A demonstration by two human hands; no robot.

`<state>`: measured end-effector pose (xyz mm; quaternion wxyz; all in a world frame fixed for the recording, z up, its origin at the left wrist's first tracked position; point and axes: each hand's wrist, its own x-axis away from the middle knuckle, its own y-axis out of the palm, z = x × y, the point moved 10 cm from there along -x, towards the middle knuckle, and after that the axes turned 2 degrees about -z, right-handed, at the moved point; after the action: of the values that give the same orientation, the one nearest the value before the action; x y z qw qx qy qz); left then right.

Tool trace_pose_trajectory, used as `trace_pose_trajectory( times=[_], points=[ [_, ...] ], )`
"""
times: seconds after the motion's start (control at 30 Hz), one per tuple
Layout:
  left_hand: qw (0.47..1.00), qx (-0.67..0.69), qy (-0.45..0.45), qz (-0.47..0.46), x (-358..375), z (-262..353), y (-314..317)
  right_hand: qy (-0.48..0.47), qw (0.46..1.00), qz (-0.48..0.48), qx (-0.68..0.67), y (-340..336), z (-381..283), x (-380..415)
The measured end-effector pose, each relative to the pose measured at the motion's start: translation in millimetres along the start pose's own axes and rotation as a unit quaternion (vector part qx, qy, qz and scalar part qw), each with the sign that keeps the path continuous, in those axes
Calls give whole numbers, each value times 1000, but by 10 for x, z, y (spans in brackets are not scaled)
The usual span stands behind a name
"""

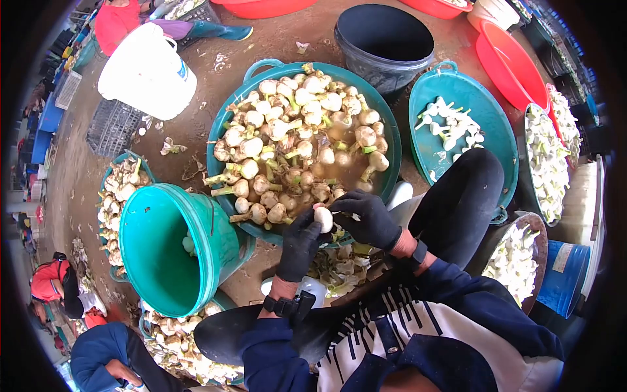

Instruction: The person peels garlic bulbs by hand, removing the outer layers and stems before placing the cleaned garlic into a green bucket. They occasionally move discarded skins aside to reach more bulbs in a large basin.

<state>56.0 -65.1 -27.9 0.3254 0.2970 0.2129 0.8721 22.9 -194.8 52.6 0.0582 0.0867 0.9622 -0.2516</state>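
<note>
A peeled white bulb (323, 219), looking like fresh garlic, sits in the black-gloved fingers of my left hand (300, 243). Close against its right side is my right hand (367, 219), also gloved in black, with its fingers curled together. Whatever those fingers pinch is too small to make out. Just beyond both hands stands a wide teal tub (394, 140) holding murky water and many unpeeled bulbs (251, 147) with stems. Below my hands, leafy peelings (343, 269) lie between my legs.
At right, a teal tub (499, 153) holds cleaned white bulbs (450, 124). A tall teal bucket (225, 245) stands left, a white bucket (147, 72) upper left, a black bucket (385, 72) behind. More bulb-filled tubs stand around; a person (108, 359) sits lower left.
</note>
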Motion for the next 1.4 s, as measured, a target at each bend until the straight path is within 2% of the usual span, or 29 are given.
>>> trace_pose_trajectory(
  times=[0.17,0.27,0.33,0.43,0.57,0.67,0.77,0.87,0.93,1.07,1.17,1.23,1.27,1.3,1.37,1.4],
  points=[
    [980,-193,41,21,11,16,21,4,997,12,73,82,-11,87],
    [968,-244,-64,4,37,-58,21,-6,994,12,111,122,-61,90],
    [959,-281,-17,-29,12,17,107,0,992,10,126,145,-38,104],
    [928,-363,56,-57,28,95,172,78,992,-15,97,201,125,148],
    [898,-416,118,-77,81,166,298,143,990,15,-4,251,418,215],
    [908,-397,129,-40,80,208,275,180,982,0,-65,224,467,195],
    [879,-427,214,-6,55,263,246,187,977,-19,-104,241,514,186],
    [854,-498,145,27,12,135,122,189,977,-33,-95,315,510,218],
    [911,-399,103,31,0,19,-9,188,978,-17,-89,398,583,230],
    [976,-210,34,43,57,-33,-47,284,947,17,-147,370,723,306],
    [980,-150,115,55,29,25,-89,318,936,26,-151,360,789,358],
    [983,-117,131,50,8,36,-183,330,936,12,-122,310,821,407],
    [984,-101,139,48,3,43,-230,289,952,-5,-99,339,776,383],
    [973,-168,150,44,5,88,-196,248,966,-23,-75,382,702,364],
    [985,-145,81,52,-10,3,-225,129,991,-30,-32,331,470,317],
    [988,-134,47,56,-15,-36,-227,119,992,-12,-32,231,332,269]
  ],
)
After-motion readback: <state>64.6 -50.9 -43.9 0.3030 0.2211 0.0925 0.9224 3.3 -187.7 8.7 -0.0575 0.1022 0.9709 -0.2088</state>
